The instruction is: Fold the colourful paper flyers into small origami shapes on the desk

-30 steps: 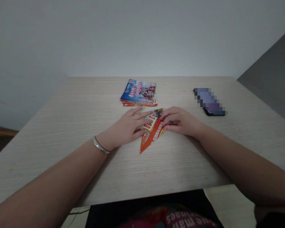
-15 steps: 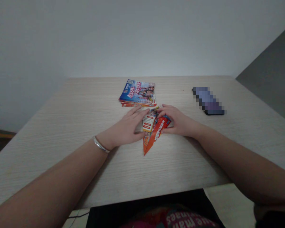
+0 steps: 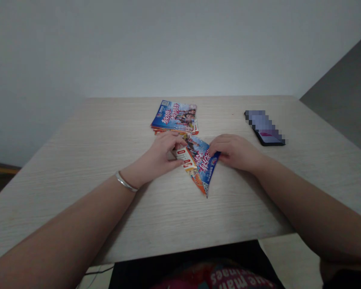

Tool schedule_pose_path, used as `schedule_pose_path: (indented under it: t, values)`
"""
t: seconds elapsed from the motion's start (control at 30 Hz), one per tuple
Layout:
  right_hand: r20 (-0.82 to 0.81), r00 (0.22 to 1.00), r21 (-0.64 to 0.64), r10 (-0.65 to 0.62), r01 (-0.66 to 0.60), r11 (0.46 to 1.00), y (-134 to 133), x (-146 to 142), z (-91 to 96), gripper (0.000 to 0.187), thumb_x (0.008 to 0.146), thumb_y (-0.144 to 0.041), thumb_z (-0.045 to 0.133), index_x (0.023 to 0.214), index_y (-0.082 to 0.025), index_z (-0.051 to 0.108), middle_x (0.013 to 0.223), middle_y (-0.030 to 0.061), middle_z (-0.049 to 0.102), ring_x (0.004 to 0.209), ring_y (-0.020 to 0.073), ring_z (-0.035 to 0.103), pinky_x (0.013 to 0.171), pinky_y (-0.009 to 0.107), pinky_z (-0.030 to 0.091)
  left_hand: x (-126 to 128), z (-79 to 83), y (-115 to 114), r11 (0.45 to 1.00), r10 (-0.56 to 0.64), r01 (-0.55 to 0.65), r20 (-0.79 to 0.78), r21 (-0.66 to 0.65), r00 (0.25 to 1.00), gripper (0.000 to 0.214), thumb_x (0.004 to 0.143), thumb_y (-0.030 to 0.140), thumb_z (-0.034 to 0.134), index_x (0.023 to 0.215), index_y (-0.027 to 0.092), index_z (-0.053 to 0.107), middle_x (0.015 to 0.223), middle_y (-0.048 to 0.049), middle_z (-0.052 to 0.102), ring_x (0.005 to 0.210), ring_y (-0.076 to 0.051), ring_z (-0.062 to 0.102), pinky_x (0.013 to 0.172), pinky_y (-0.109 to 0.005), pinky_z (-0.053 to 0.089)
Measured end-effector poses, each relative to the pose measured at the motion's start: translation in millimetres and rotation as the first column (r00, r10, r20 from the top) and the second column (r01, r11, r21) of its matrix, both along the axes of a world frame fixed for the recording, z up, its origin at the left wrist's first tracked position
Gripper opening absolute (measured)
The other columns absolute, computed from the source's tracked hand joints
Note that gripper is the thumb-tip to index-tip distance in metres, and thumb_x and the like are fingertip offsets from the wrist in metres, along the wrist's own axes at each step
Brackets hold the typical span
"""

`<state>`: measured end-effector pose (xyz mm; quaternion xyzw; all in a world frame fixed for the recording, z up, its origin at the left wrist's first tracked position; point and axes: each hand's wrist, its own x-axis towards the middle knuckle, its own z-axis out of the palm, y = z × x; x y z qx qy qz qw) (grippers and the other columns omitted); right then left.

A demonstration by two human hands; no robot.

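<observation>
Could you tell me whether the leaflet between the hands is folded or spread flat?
Folded: the leaflet forms a layered, pointed triangle, left hand and right hand at its corners.

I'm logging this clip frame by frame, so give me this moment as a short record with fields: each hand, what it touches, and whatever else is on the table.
Left: left hand pinches the left edge of the folded flyer; silver bracelet on its wrist
Right: right hand has fingertips on the flyer's right corner; grip unclear
Flyer shape: triangular, tip toward the person, on the table
Behind hands: flyer stack
Far right: phone, apart from both hands
</observation>
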<state>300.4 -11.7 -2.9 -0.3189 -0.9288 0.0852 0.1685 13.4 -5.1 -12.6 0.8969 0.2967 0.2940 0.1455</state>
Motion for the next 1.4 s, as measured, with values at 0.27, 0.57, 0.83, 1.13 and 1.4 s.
schedule_pose_path:
  t: [0.27, 0.57, 0.83, 1.13, 1.4]
  values:
    - [0.105, 0.987, 0.093, -0.118, 0.108, 0.990, -1.4, 13.1, -1.8, 0.022, 0.080, -0.014, 0.063, 0.098, -0.025, 0.072, 0.112, 0.0028, 0.074, 0.116, 0.0242, 0.064, 0.095, 0.040, 0.052, -6.7, 13.8, 4.1, 0.996, -0.068, 0.073, -0.091, 0.058, 0.994, 0.014, 0.083, 0.018, 0.057, 0.070, 0.020, 0.055, 0.088, -0.0034, 0.068, 0.092, -0.019, 0.063, 0.088, -0.037, 0.049]
    - [0.180, 0.886, -0.005, -0.428, 0.436, 0.900, -4.7, 4.5, 5.8, 0.020, 0.091, -0.033, 0.053, 0.090, -0.019, 0.068, 0.087, 0.0080, 0.070, 0.079, 0.0224, 0.062, 0.064, 0.032, 0.041, -4.2, 9.2, -1.1, 0.954, 0.189, -0.190, -0.028, -0.230, 0.982, 0.028, 0.089, 0.039, 0.057, 0.070, 0.018, 0.053, 0.074, -0.0010, 0.062, 0.067, -0.014, 0.055, 0.064, -0.027, 0.046]
    - [-0.003, 0.889, -0.155, -0.458, 0.452, 0.878, -3.7, -9.4, 2.8, 0.033, 0.094, -0.039, 0.048, 0.074, -0.019, 0.065, 0.065, 0.0033, 0.060, 0.062, 0.0163, 0.051, 0.057, 0.029, 0.031, 1.7, 5.5, -2.2, 0.944, 0.237, -0.241, -0.046, -0.225, 0.970, 0.022, 0.088, 0.037, 0.058, 0.096, 0.019, 0.066, 0.088, -0.0032, 0.069, 0.073, -0.015, 0.059, 0.064, -0.026, 0.043]
    - [-0.155, 0.854, -0.362, -0.497, 0.419, 0.833, -9.5, -24.9, -0.3, 0.024, 0.083, -0.042, 0.065, 0.089, -0.020, 0.071, 0.067, -0.0008, 0.064, 0.058, 0.0137, 0.050, 0.054, 0.027, 0.033, 6.4, 6.6, -6.5, 0.898, 0.313, -0.331, -0.108, -0.289, 0.944, 0.018, 0.087, 0.032, 0.054, 0.080, 0.017, 0.059, 0.071, -0.0010, 0.059, 0.063, -0.014, 0.051, 0.058, -0.026, 0.037]
    - [-0.130, 0.808, -0.419, -0.574, 0.480, 0.771, -8.3, -31.9, -9.3, 0.034, 0.078, -0.036, 0.071, 0.108, -0.023, 0.061, 0.080, 0.0004, 0.071, 0.064, 0.0155, 0.060, 0.056, 0.027, 0.040, 9.6, 6.0, -9.8, 0.919, 0.332, -0.367, -0.213, -0.148, 0.919, 0.045, 0.089, 0.034, 0.054, 0.131, 0.017, 0.050, 0.092, -0.0067, 0.068, 0.076, -0.020, 0.061, 0.066, -0.030, 0.044]
